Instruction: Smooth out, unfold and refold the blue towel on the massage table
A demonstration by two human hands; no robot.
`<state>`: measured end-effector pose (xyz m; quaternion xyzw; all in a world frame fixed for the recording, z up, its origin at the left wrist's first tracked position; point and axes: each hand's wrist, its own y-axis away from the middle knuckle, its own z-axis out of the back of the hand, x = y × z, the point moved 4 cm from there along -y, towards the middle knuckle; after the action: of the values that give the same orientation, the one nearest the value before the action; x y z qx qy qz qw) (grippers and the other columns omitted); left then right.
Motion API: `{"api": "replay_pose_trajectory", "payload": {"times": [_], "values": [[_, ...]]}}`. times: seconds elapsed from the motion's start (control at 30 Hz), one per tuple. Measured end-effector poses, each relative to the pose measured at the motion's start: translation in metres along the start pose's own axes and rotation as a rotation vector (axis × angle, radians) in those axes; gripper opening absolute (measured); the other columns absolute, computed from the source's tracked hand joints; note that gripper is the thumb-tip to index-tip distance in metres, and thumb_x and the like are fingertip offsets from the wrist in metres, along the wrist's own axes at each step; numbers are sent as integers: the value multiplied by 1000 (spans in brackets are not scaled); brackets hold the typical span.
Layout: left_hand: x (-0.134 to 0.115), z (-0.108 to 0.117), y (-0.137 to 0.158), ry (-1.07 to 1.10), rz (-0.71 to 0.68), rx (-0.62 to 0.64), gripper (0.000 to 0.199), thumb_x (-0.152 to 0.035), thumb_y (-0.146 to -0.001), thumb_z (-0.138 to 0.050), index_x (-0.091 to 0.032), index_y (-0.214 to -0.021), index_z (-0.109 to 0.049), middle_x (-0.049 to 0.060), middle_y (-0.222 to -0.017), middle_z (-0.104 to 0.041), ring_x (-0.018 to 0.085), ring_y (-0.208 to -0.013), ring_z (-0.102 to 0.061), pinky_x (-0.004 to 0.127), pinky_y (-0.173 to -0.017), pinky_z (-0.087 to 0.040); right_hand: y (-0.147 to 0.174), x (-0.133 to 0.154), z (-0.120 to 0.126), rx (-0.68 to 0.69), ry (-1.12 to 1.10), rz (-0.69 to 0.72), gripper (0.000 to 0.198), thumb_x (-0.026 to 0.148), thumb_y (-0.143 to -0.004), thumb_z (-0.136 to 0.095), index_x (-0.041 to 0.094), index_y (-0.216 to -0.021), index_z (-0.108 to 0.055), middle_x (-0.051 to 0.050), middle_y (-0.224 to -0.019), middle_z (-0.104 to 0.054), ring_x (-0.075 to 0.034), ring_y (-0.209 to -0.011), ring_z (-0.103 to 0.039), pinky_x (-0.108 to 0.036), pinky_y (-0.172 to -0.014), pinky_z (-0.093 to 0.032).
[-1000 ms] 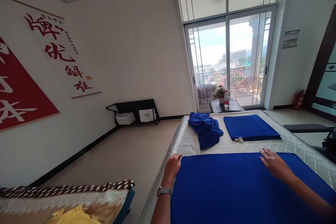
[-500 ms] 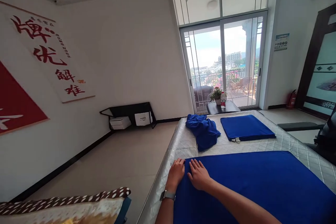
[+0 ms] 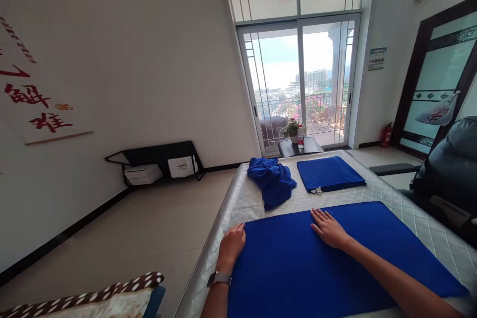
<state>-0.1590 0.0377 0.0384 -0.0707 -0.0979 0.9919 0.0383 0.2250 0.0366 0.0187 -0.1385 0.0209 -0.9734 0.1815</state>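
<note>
Head view: right hand (image 3: pixel 330 231) has slid away from left hand (image 3: pixel 231 243), flat, gripping nothing; blue cloth (image 3: pixel 286 263) probably getting smoothed. Can't tell if left's pinching it.

"解难" on the wall scroll (image 3: pixel 52 87)

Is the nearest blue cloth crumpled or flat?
Flat: the cloth lies smooth, its edges straight, with the right hand on it and the left hand at a corner.
</note>
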Motion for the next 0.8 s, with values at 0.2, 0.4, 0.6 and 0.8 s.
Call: {"api": "replay_pose_trajectory", "payload": {"times": [0.2,0.4,0.6,0.8], "values": [[-5,-6,0,-28,4,3,40,-21,-96,-39,-14,-128,-62,16,-137,-59,24,-127,-57,34,-107,-40,66,-169,39,-77,132,-286,73,60,-94,-20,19,-153,-33,-7,-159,-31,-23,-147,-23,-45,-120,-18],[-9,-12,1,-54,28,-3,43,-23,-98,-35,-10,-131,-59,17,-141,-56,24,-130,-54,35,-108,-39,98,-243,51,-149,137,-456,75,56,-93,-18,12,-151,-35,-12,-158,-32,-24,-146,-25,-45,-120,-20],[-14,-10,4,-141,28,-62,44,-22,-98,-32,-11,-129,-60,14,-136,-61,20,-127,-56,30,-108,-39,95,-250,37,-225,75,-451,76,56,-91,-24,11,-152,-34,-11,-159,-31,-24,-146,-25,-45,-121,-16],[-11,-13,4,-93,27,-87,44,-24,-96,-31,-16,-126,-63,11,-134,-64,19,-125,-57,30,-109,-38,98,-246,39,-275,-3,-479,74,56,-89,-28,15,-149,-39,-10,-157,-35,-25,-145,-28,-46,-120,-17]]}}
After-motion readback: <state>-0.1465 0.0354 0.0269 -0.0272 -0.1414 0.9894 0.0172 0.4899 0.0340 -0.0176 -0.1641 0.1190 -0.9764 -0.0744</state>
